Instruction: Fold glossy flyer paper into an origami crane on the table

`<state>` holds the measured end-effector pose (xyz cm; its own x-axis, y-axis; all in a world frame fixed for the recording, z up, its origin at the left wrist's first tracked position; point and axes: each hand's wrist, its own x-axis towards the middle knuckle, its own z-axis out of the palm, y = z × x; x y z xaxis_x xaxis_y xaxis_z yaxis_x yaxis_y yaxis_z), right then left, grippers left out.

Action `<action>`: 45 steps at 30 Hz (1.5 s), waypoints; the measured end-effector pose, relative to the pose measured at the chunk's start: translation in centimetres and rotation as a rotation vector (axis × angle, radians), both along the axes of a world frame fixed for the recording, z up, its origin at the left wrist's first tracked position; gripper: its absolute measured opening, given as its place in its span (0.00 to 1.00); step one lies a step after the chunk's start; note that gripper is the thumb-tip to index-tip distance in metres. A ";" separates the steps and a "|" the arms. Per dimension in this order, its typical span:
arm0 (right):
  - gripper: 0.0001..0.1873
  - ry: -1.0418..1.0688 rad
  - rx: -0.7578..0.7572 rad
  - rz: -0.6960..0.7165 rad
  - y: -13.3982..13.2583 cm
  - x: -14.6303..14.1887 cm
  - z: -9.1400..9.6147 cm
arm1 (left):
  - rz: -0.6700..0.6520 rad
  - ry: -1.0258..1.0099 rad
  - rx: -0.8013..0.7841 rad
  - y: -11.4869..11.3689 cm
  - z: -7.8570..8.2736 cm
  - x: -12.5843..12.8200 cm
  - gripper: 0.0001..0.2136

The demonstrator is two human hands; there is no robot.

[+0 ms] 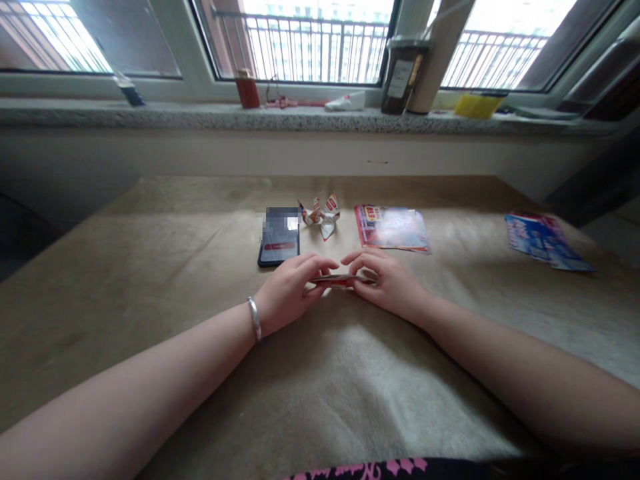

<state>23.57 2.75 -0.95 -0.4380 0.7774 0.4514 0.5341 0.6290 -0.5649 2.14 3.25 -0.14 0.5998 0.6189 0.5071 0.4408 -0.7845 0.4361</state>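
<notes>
Both my hands meet at the middle of a beige fuzzy cloth that covers the table. My left hand, with a silver bangle on the wrist, and my right hand each pinch one end of a small folded piece of printed paper, held flat just above the cloth. Fingers of both hands are curled onto it. Just beyond my hands lies a finished folded paper figure in red and white. A dark phone lies to its left, screen up.
A printed flyer lies right of the paper figure, and another blue flyer sits near the table's right edge. The window sill behind holds a red cup, a dark jar, a yellow object and small items.
</notes>
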 end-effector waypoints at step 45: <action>0.04 -0.297 0.122 0.111 1.1 1.2 0.0 | -0.003 0.469 0.267 -0.2 0.9 -0.4 0.10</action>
